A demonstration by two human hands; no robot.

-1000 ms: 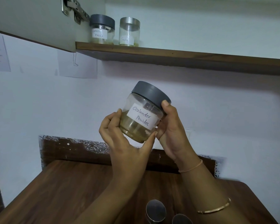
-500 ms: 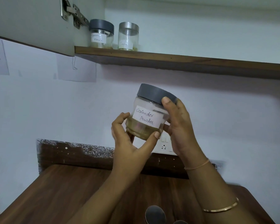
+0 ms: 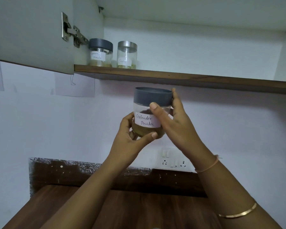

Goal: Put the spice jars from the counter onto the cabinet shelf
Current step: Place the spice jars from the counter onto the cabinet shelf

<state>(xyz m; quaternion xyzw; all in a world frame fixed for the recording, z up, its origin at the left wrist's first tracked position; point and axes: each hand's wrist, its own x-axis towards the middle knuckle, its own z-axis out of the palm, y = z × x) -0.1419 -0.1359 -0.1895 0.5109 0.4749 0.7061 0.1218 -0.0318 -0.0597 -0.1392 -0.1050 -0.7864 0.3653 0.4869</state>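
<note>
A clear jar with a grey lid and a label reading "Coriander Powder" (image 3: 147, 120) is held upright just below the wooden edge of the cabinet shelf (image 3: 188, 79). My left hand (image 3: 130, 138) cups its base from the left. My right hand (image 3: 173, 123) grips its right side, thumb across the front under the lid. On the shelf's left end stand two jars: a grey-lidded jar (image 3: 100, 52) next to the cabinet wall and a steel-lidded jar (image 3: 127, 54) to its right.
The open cabinet door (image 3: 28, 30) with a metal hinge (image 3: 73, 34) hangs at the upper left. A switch and socket plate (image 3: 173, 160) is on the wall below the jar. The brown wooden counter (image 3: 59, 207) lies beneath my arms. Shelf space stretches right of the two jars.
Both hands have lifted the coriander jar up toward the shelf edge and brought it from tilted to upright. The view has tipped upward, showing more of the cabinet interior.
</note>
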